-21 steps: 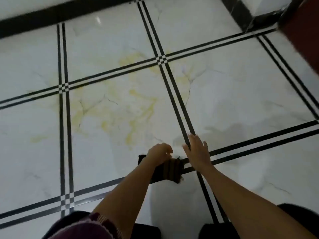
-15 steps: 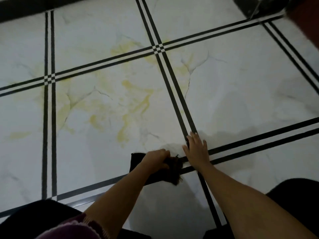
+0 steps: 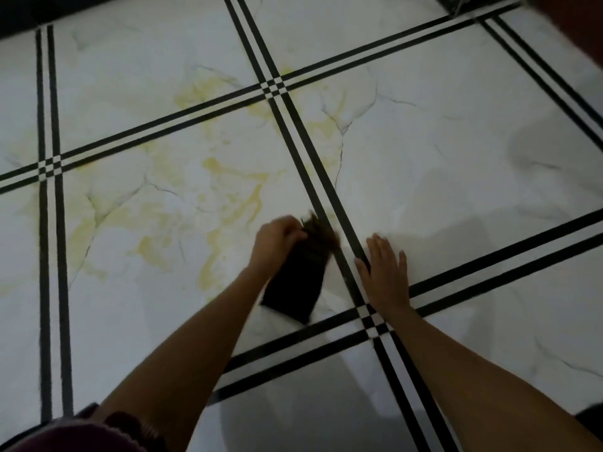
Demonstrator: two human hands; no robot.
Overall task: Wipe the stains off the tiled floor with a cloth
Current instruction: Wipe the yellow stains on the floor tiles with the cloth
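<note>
Looking down from the head view, we are leaning over the tiled floor (image 3: 456, 141), its white marbled tiles divided by paired black stripes (image 3: 295, 125). We are gripping the dark cloth (image 3: 297, 282) with our left hand (image 3: 277, 243), fingers curled round its far, frayed end, while the rest of it is lying flat on the tile and pointing back toward us. Our right hand (image 3: 386, 272) is resting open and flat on the floor just to the right of the cloth, fingers straight and spread, beside the point where two stripe pairs are crossing. It is holding nothing and, we are judging, only propping us up.

The cloth's long axis is running away from us and slightly rightward, nearly parallel to the stripe pair beside it. The yellow stains (image 3: 228, 197) are spreading over the tile ahead and to the left of the cloth, the nearest streaks lying just left of the left hand. So the left hand is the nearer one. We are reckoning the coming stroke needs to go leftward and away from us, across the cloth's length rather than along it. A dark red sleeve (image 3: 124, 429) is showing at the lower left edge.
</note>
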